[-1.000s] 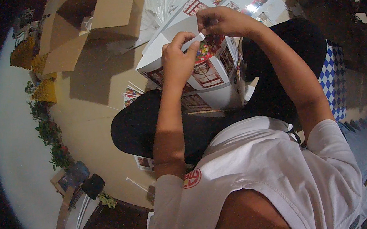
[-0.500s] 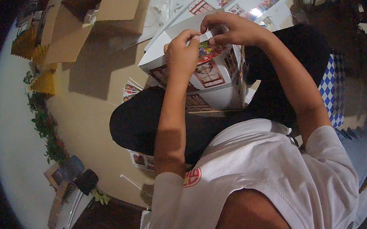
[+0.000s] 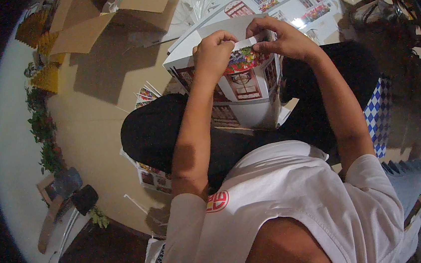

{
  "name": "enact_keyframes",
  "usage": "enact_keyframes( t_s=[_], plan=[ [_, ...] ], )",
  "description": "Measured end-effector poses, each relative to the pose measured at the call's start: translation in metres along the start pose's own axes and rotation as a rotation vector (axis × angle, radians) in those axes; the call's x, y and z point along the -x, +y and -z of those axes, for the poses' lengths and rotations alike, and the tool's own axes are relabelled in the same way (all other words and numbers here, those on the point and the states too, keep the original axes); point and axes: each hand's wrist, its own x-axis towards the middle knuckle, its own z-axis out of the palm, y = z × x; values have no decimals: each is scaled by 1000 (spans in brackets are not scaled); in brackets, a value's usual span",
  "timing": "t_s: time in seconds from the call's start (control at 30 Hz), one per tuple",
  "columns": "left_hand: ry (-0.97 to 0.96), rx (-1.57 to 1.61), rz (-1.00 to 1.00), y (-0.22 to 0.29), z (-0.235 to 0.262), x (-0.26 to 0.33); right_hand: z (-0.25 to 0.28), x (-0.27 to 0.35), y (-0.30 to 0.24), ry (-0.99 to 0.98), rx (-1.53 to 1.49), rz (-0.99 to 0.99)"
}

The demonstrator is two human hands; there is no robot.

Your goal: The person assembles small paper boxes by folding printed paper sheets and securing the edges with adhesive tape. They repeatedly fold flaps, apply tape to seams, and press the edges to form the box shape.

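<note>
Between my legs stands a white cardboard box, printed with brown windows and open at the top. A strip of colourful printed flowers runs along its upper near edge. My left hand is closed there, its fingers bent over the rim at the strip's left end. At the strip's right end, my right hand pinches the rim, thumb on the near face and fingers curled over behind. Some of the fingertips are hidden inside the box.
Printed white sheets and clear plastic film lie beyond the box. An open brown carton stands at the far left. Small printed pieces lie by my left knee. Artificial greenery runs along the left wall.
The view has shifted slightly. My right hand has moved a little away from my left along the rim, so more of the flower strip shows.
</note>
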Motion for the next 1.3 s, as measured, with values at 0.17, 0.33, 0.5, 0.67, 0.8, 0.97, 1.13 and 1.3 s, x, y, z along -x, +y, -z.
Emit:
enact_keyframes(
  t_s=[0.17,0.33,0.5,0.67,0.8,0.97,1.13,1.3],
  plan=[
    [18,-21,-10,13,0,5,0,2,-1,6,-82,-65],
    [41,-78,-77,12,-2,8,-1,3,2,34,-85,-20],
    [15,-175,-84,16,-1,10,-4,5,-8,92,275,232],
    [-15,-115,-159,7,-2,8,-1,4,-8,62,514,281],
    [-163,-155,-176,8,4,7,-1,5,-17,56,543,265],
    [-111,-398,-709,-3,15,7,-2,5,-21,57,577,268],
    [-172,-421,-696,3,14,23,1,9,-29,35,622,196],
    [-143,-428,-718,-2,13,26,-3,9,-36,27,706,248]
  ],
)
